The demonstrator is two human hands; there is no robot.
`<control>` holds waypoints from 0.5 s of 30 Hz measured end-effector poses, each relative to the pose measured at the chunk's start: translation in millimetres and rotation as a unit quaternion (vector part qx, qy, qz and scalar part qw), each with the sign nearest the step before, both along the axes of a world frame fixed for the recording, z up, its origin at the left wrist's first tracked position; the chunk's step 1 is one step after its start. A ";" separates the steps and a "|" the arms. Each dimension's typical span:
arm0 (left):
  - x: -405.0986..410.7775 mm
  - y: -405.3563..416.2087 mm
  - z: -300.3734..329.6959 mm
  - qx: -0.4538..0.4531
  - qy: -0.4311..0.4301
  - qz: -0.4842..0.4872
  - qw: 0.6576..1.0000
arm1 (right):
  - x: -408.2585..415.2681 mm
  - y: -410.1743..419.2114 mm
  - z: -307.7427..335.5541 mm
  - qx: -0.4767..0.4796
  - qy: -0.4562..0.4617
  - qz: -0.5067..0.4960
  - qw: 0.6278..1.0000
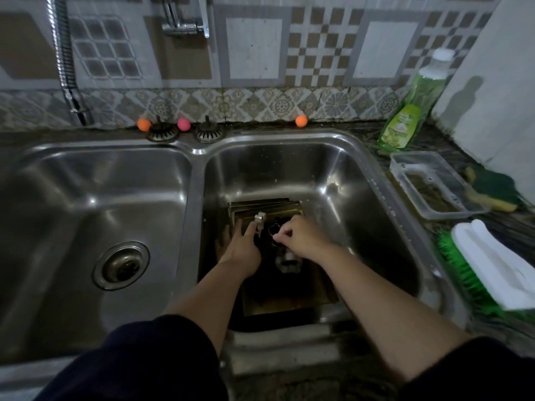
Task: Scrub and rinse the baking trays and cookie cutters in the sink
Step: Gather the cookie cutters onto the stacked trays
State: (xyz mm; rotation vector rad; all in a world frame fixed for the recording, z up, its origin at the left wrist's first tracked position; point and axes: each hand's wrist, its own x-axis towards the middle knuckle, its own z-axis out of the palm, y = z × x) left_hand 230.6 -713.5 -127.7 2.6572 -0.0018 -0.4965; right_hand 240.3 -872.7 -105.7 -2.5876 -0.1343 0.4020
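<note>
— What's the place like?
— A patterned tile wall behind a steel double sink (199,151) set in a dark counter; a green soap bottle (411,111), a clear tub (434,183), a sponge (492,189) and a green-bristled brush (489,273) sit to the right.
— And the trays?
— A stack of dark baking trays (269,209) lies in the right basin; several metal cookie cutters rest on top, one (286,260) under the right wrist.
— The hands?
— Both reach into that basin; the left hand (241,250) holds a small silver cutter (259,219) at its fingertips; the right hand (301,234) pinches a flower-shaped cutter (273,230) just beside it.
</note>
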 end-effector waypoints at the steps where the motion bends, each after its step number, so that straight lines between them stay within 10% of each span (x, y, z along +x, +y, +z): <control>1: -0.2 1.3 -1.6 -0.021 -0.023 0.009 0.999 | -1.2 -0.6 -0.7 0.014 -0.008 -0.007 1.000; 7: -3.1 -2.1 9.9 -0.133 0.024 0.037 0.990 | 4.2 -10.7 -18.0 0.085 -0.038 -0.119 0.988; 15: -4.1 -3.1 -11.8 -0.078 0.213 0.138 0.964 | -11.9 -35.3 -42.1 0.136 0.193 -0.202 0.951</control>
